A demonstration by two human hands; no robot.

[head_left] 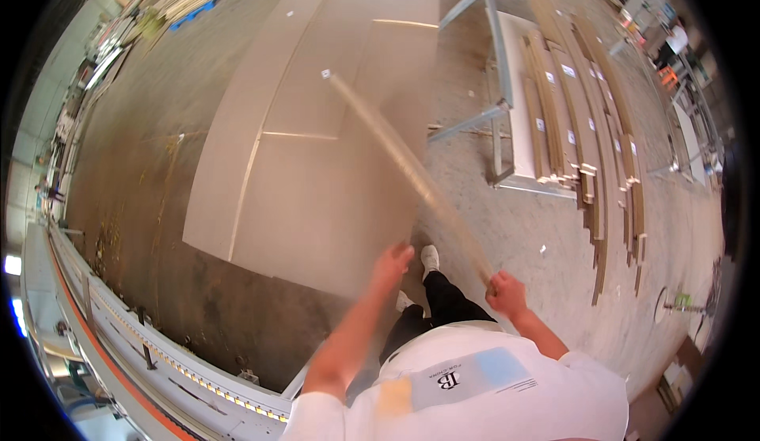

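Note:
A long, narrow brown board (412,173) slants from my right side out over a stack of large flat panels (301,195), a small white label at its far end. Its near end is gripped by my right hand (507,292), fingers wrapped round it. Close to the near right corner of the panels is my left hand (391,265), slightly blurred, its fingers curled closed. Whether anything is in the left hand cannot be made out. More narrow pieces lie along the panels' top surface.
A grey metal frame (499,85) stands right of the panels. Beyond it lie stacked long brown strips (586,116) with white labels. A long machine with an orange stripe (119,354) runs along the lower left. Boards on a blue pallet (194,15) are far left; a person (674,39) is far right.

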